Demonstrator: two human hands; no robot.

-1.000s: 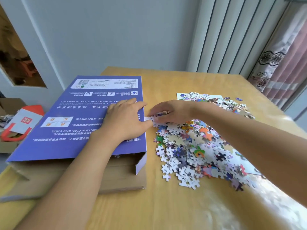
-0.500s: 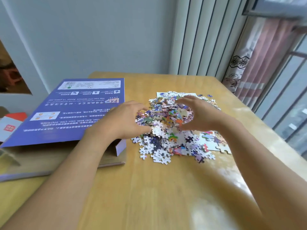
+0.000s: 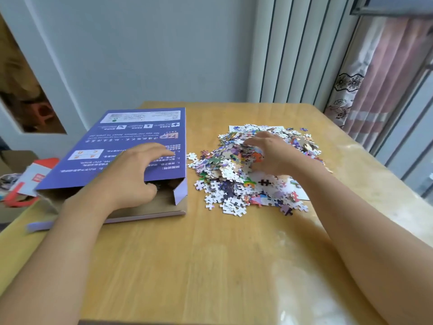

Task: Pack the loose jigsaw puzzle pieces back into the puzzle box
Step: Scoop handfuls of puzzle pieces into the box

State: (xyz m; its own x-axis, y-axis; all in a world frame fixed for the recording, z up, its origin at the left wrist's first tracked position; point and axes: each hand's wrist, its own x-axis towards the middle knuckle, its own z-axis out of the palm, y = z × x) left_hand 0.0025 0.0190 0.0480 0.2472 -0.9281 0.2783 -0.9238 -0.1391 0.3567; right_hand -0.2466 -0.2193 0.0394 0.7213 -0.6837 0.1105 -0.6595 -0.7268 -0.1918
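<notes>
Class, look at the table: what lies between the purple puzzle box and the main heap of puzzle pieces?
In the head view, a narrow strip of bare table separates the puzzle box from the heap of puzzle pieces; stray pieces at the heap's edge nearly reach the box.

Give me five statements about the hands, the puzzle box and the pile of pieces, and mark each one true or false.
1. The left hand is at the open end of the puzzle box. True.
2. The right hand rests on the pile of puzzle pieces. True.
3. The pile lies to the left of the box. False: it lies to its right.
4. The box is red. False: it is purple with white print.
5. All pieces are packed away. False: many still lie on the table.
</notes>
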